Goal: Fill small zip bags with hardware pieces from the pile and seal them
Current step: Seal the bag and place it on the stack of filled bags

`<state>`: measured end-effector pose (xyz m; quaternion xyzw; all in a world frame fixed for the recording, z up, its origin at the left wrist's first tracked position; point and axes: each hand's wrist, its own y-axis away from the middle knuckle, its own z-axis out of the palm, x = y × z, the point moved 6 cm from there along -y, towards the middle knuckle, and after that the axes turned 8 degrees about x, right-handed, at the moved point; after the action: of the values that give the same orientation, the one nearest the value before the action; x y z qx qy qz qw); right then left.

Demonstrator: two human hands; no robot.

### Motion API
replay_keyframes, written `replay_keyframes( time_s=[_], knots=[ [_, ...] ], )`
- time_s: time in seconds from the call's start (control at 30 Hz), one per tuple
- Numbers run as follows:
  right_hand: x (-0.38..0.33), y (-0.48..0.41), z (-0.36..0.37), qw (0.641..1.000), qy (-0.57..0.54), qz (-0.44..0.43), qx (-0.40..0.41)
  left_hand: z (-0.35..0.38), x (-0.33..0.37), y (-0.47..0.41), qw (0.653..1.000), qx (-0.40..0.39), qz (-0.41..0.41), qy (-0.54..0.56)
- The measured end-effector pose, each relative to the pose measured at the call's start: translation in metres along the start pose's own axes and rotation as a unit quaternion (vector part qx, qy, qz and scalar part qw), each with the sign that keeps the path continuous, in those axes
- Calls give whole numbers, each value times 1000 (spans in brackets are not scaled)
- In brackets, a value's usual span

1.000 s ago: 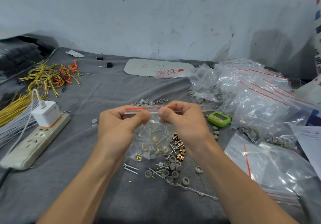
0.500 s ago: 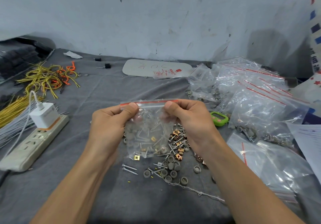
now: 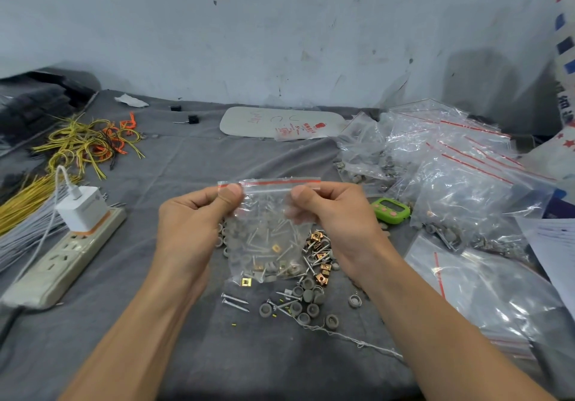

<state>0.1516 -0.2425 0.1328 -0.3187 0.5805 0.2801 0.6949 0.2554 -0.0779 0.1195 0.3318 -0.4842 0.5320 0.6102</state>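
While loose screws, grey caps and brass clips lie in the pile (image 3: 306, 298) at lower centre of the grey surface (image 3: 193, 357), the left hand (image 3: 189, 229) and right hand (image 3: 336, 223) each pinch 1 top corner of the zip bag (image 3: 267, 223), held up mid-frame just above it. Thin, slippery film, bottom-heavy with screws, caps and clips, it looks best gripped along the stiffer red-striped zip. Farther off, at right, filled bags (image 3: 460, 180) lie heaped.

Hardware pile (image 3: 306, 299) partly behind bag (image 3: 267, 214)
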Motion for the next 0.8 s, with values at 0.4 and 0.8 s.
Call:
replay_keyframes(
  time_s=[0.4,0.8],
  knots=[
    [2,0,4,1000,10,-19,-8,10,1,8,997,-37,44,-57],
    [5,1,14,999,20,-44,-14,20,3,15,990,-76,94,-71]
  ],
)
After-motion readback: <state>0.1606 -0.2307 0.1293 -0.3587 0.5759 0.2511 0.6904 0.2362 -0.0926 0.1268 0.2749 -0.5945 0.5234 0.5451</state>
